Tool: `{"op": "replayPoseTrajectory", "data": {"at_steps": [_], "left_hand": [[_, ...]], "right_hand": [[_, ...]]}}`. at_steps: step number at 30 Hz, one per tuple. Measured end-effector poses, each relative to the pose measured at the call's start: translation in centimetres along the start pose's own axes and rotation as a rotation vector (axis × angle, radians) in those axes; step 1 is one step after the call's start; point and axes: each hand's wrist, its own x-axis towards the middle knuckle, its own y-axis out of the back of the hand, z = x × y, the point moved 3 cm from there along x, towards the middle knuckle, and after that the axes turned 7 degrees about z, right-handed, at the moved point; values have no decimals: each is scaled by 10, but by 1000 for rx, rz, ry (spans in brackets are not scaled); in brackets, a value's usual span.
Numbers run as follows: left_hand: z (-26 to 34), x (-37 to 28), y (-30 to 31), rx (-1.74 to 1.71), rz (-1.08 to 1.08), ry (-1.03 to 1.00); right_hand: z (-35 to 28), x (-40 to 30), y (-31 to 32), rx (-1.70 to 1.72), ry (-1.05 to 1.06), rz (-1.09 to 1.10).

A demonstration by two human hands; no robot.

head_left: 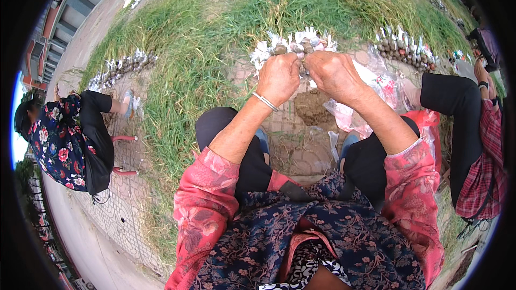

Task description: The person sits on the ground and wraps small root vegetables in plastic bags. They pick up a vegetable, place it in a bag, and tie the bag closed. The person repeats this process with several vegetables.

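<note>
My left hand (281, 76), with a metal bangle at its wrist, and my right hand (334, 73) are close together in front of me, fingers bent inward. What lies between the fingertips is too small and too hidden to name. Just beyond them sits a cluster of small plastic-wrapped bundles (278, 49) with white tied tops and brown, soil-like contents. A mound of brown mud (314, 107) lies on the paving below my hands. Crumpled clear, white and pink plastic bags (348, 117) lie beside it, partly under my right forearm.
Grass (185, 64) borders the brick paving. More bundle rows stand at left (125, 68) and right (405, 50). A person in a floral top (60, 145) sits at left; another in plaid (483, 161) sits close at right. A red plastic bag (431, 125) lies by my right knee.
</note>
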Motion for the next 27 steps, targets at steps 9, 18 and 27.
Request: {"op": "replayPoseTrajectory", "data": {"at_steps": [9,18,27], "left_hand": [[6,-4,-7,-224,-387,-105],[-23,1,-4,-725,-69,352],[4,-1,5,107,-90,24]], "right_hand": [[48,0,-11,611,-242,-321],[23,-16,-51,1483,-866,-122],[-7,4,9,41,12,-8]]}}
